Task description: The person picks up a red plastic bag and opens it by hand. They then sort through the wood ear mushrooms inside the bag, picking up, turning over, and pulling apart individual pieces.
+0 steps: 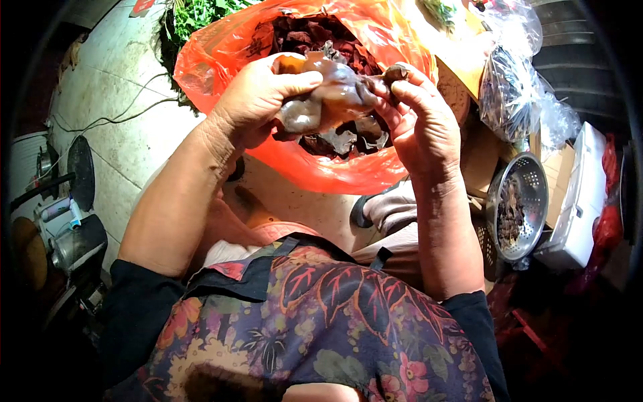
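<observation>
A large, wet, brownish translucent wood ear mushroom (338, 94) is stretched between my two hands over an open red plastic bag (301, 167). My left hand (258, 94) grips its left side, thumb on top. At the other end, my right hand (418, 107) pinches a dark, gathered part of it between thumb and fingers. Inside the bag lie many more dark wood ear mushrooms (308, 37), some of them hidden behind the held piece and my hands.
To the right, a metal colander (536, 194) holds dark scraps, beside a white foam box (576, 201). Clear plastic bags (512, 94) lie above it. Green leafy vegetables (197, 17) and a cable (127, 117) are on the tiled floor, with a dark pan (82, 174) at left.
</observation>
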